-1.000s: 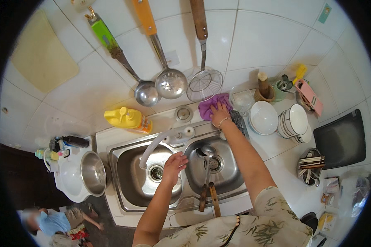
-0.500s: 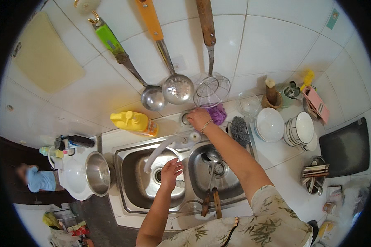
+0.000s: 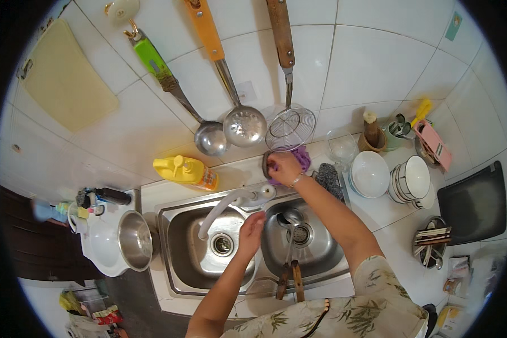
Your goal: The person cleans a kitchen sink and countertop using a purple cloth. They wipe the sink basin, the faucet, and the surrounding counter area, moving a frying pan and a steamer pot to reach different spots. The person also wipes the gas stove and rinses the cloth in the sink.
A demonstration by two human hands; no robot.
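Observation:
At the back of the sink my right hand [image 3: 285,168] has its fingers closed on a small round, dark-rimmed thing [image 3: 266,164], tilted up on edge; its kind is unclear. A purple cloth [image 3: 301,158] lies just behind that hand. My left hand [image 3: 252,232] hovers over the divider between the basins, fingers stretched and holding nothing. Close by is the pale faucet [image 3: 222,207], its spout over the left basin [image 3: 188,265]. Long-handled utensils [image 3: 290,248] lie in the right basin [image 3: 324,256], their wooden handles resting over the front rim.
A yellow jug [image 3: 186,172] stands behind the left basin, a metal bowl [image 3: 135,239] left of it. A grey scrubber [image 3: 328,177] and white bowls [image 3: 369,173] sit right. A ladle [image 3: 211,138], skimmer [image 3: 245,125] and wire strainer [image 3: 290,127] hang above. A blurred person [image 3: 42,209] is far left.
My right hand has shifted slightly right, and the round thing has come up on edge with it. My left hand has moved right, from the left basin to the divider. The distant person has moved.

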